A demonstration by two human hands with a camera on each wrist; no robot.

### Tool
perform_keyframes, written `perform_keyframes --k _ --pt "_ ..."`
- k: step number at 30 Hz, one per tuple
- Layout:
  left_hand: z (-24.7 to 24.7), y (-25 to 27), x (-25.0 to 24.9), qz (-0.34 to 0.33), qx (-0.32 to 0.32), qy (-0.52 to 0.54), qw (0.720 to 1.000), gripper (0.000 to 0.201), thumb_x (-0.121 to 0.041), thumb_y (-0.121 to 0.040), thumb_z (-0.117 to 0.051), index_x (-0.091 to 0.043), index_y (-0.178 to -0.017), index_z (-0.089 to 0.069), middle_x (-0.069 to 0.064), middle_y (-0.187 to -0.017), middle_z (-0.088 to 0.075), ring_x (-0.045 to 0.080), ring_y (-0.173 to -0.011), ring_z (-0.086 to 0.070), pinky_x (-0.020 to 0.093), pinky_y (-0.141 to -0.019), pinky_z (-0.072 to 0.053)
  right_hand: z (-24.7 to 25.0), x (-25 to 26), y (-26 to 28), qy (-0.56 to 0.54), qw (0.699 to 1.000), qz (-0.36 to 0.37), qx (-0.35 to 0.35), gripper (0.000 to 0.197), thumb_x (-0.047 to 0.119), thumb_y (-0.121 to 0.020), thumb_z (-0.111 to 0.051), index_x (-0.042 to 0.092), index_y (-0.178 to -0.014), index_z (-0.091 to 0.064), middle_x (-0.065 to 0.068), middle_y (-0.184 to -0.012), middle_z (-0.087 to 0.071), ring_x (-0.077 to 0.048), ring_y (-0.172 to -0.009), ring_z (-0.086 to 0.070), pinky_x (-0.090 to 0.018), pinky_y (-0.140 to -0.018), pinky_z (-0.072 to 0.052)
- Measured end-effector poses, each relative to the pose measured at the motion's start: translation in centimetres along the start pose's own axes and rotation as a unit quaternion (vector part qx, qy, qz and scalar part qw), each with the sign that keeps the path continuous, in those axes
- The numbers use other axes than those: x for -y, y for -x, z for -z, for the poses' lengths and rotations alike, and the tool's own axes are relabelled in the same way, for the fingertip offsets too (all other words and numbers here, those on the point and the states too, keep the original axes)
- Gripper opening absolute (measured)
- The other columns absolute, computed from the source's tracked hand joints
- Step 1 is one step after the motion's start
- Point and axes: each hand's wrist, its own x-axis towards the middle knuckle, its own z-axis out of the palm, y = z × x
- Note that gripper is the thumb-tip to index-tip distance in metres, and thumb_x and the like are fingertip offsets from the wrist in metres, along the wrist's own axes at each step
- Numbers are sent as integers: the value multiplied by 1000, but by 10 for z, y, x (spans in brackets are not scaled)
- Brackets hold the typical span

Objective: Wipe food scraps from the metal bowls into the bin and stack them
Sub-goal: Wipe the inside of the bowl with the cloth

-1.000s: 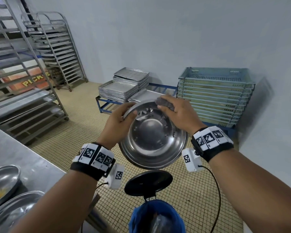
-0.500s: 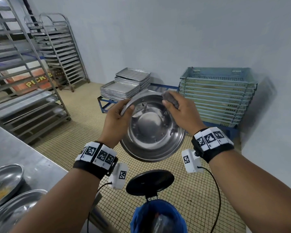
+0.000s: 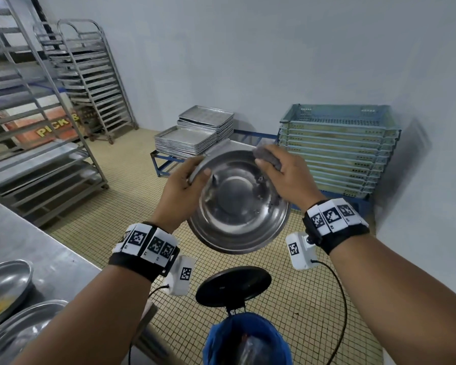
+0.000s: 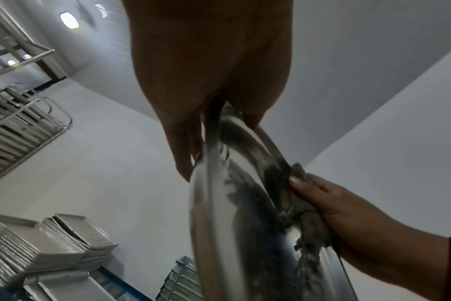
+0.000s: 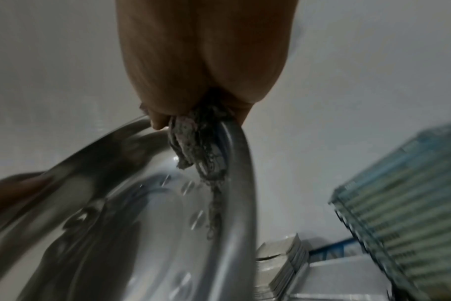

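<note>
I hold a shiny metal bowl [image 3: 237,206] tilted toward me above the bin [image 3: 248,341], which has a blue liner and a raised black lid [image 3: 233,285]. My left hand [image 3: 184,188] grips the bowl's left rim [image 4: 214,183], thumb inside. My right hand [image 3: 282,177] grips a grey rag [image 3: 267,158] and presses it against the upper right rim [image 5: 234,154]. Frayed rag threads [image 4: 307,240] hang inside the bowl. Two more metal bowls [image 3: 5,283] [image 3: 24,327] sit on the steel counter at lower left, one with yellow scraps.
The steel counter [image 3: 37,248] runs along the left. Tall tray racks [image 3: 90,80] stand at back left. Stacked metal trays [image 3: 195,135] on a blue stand and stacked green crates [image 3: 340,148] line the far wall. Tiled floor [image 3: 132,180] lies between.
The bowl has risen and tilted more upright toward me. My right hand with the rag has slid from the upper rim's middle round to its right side.
</note>
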Motion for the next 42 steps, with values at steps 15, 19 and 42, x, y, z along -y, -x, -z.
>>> perform_keyframes --k 15,19,42 --pt "-8 1 6 -6 -69 31 997 21 -23 -106 -62 -41 -112 -70 -1 -104 -76 22 -93 -74 42 -79 -62 -7 -3 -4 47 999 -4 -19 44 60 -98 -49 34 -133 -58 8 -89 -72 -11 -73 -70 -39 -68 -62" --pt "-11 1 4 -6 -99 61 993 19 -20 -106 -62 -36 -110 -72 1 -99 -76 22 -88 -74 40 -74 -61 -3 1 -13 48 999 6 -24 41 54 -100 -53 30 -132 -59 11 -94 -72 -7 -79 -69 -33 -73 -61" --pt "0 -4 -3 16 -99 96 990 20 -19 -107 -59 -21 -123 -71 1 -100 -79 18 -85 -76 26 -68 -59 -5 -7 11 -10 997 -59 -50 34 43 -102 -57 23 -129 -61 10 -92 -71 -6 -77 -68 -30 -72 -60"
